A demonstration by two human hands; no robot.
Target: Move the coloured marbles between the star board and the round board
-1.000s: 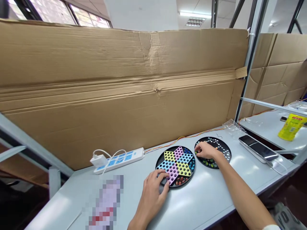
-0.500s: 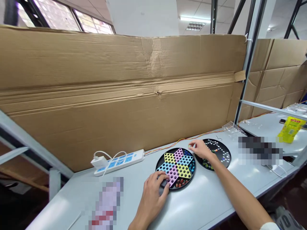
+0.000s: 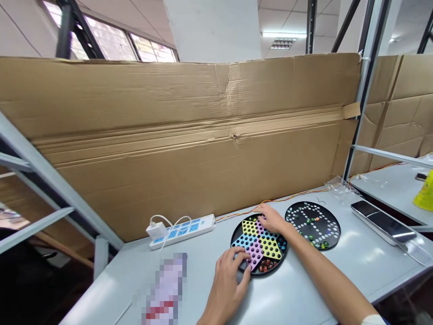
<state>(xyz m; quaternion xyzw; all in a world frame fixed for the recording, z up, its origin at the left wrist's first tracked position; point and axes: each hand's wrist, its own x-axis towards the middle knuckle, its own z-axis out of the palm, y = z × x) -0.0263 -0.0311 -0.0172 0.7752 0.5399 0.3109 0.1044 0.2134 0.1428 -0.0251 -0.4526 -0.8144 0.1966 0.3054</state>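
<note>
A round black Chinese checkers board [image 3: 270, 246] with a coloured star of holes lies on the grey table. My left hand [image 3: 230, 277] grips its near left side, with curved fingers over the rim and the thumb at the near edge. Red marbles [image 3: 267, 265] fill a near compartment, and blue ones [image 3: 282, 243] show at the right. Over the board's far side is my right hand [image 3: 271, 220], its fingers drawn together near the far rim; their tips and anything in them are hidden. A second round black board [image 3: 328, 225] with white spots carries several green marbles [image 3: 324, 245].
A white power strip [image 3: 203, 222] with a plugged-in charger [image 3: 156, 230] lies left of the boards. Behind them stands a cardboard wall [image 3: 203, 180]. A phone [image 3: 382, 221] is at the right, and a blurred purple packet [image 3: 167, 286] at the left front.
My right hand has moved left from the gap between the boards, where it pinched a small greenish marble, to the checkers board's far side. My left hand stays on the rim. The view has shifted.
</note>
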